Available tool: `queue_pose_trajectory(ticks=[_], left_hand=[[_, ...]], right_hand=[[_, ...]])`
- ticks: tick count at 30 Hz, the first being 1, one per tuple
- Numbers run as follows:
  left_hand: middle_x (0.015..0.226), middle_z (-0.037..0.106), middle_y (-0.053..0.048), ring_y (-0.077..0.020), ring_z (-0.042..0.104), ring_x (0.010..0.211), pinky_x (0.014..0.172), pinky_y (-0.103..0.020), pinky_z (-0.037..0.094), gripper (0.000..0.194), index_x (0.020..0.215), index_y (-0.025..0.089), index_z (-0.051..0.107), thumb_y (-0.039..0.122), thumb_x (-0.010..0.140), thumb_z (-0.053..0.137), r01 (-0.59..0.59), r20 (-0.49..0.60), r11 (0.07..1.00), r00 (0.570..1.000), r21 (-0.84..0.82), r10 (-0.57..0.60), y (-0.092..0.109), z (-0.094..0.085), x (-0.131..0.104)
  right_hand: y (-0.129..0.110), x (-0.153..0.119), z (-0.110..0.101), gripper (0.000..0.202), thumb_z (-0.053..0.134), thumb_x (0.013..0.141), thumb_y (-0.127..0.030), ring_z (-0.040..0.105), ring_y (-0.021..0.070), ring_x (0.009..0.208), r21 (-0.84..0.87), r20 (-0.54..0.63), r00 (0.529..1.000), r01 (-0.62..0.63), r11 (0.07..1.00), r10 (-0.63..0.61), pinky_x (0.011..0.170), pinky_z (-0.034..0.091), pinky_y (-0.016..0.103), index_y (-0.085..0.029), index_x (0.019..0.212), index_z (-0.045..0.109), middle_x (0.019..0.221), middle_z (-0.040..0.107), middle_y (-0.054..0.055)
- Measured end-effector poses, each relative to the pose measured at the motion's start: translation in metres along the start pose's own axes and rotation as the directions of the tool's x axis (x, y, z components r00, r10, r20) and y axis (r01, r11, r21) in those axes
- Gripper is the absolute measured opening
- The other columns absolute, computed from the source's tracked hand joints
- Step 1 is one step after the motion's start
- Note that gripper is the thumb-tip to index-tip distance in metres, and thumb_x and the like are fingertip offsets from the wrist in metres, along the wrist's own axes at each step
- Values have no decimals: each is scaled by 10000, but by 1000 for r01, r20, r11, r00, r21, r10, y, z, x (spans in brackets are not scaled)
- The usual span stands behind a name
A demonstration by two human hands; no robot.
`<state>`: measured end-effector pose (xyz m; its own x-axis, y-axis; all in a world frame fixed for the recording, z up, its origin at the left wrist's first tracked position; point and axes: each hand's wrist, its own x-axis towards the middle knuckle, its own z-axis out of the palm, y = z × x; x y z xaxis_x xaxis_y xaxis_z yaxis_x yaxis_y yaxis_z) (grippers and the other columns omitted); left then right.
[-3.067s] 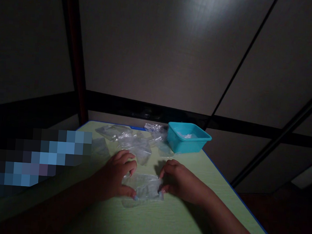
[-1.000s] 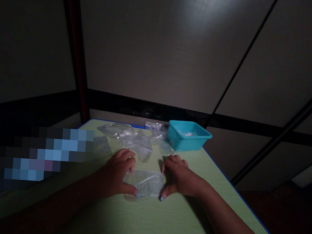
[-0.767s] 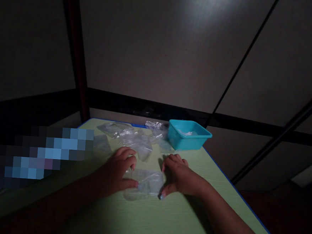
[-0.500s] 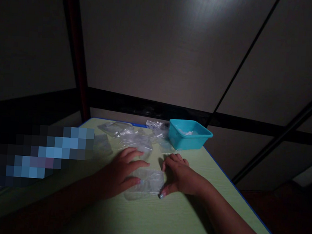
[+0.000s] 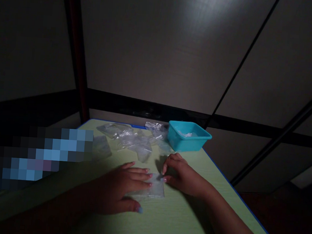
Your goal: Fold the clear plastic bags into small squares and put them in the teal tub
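A clear, folded plastic bag [image 5: 156,191] lies flat on the light green table [image 5: 175,221] in front of me. My left hand [image 5: 125,188] rests on its left part with fingers stretched out and palm down, hiding much of it. At the bag's upper right corner is my right hand [image 5: 180,174], its fingers curled and the thumb tip brought close to the forefinger, pinching at the edge. Whether a layer of plastic is between those fingertips is hard to see in the dim light.
Several crumpled clear plastic bags [image 5: 127,138] are spread over the far part of the table. A turquoise basket [image 5: 187,145] with some clear plastic inside stands at the far right edge. Dark panels [image 5: 154,60] rise behind. A blurred-out patch [image 5: 54,152] covers the left side.
My left hand has flattened and moved onto the plastic bag, which now lies folded smaller. My right thumb has drawn up toward the forefinger from the bag's lower right corner.
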<state>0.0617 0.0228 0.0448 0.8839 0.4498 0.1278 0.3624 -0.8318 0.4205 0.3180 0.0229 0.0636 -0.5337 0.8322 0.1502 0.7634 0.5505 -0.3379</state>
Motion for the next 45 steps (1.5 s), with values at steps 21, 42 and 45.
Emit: queue_pose_trajectory(ticks=[21, 42, 45], left_hand=[[1428, 300, -3, -282, 269, 1303, 1052, -541, 159, 503, 1307, 402, 367, 541, 831, 450, 19, 96, 998, 995, 61, -25, 4, -4, 0], [1386, 379, 8, -304, 296, 1272, 1027, -503, 241, 426, 1239, 429, 460, 513, 822, 486, -41, -3, 989, 999, 145, 41, -4, -1, -4], [1372, 396, 4, -302, 312, 1260, 1007, -490, 280, 412, 1232, 429, 469, 505, 827, 484, -25, -6, 990, 1000, 142, 26, -2, -3, -4]], right_hand=[[-5, 4, 5, 152, 669, 722, -300, 465, 211, 930, 65, -15, 996, 89, 994, -88, 802, 353, 334, -207, 835, 624, 875, 568, 42], [3, 7, 14, 199, 708, 682, -370, 469, 197, 915, 107, -39, 993, 116, 987, -113, 803, 334, 308, -214, 796, 660, 828, 570, 29], [4, 5, 11, 312, 732, 624, -442, 453, 211, 945, 90, -18, 995, 95, 991, -94, 811, 328, 317, -219, 827, 652, 859, 559, 30]])
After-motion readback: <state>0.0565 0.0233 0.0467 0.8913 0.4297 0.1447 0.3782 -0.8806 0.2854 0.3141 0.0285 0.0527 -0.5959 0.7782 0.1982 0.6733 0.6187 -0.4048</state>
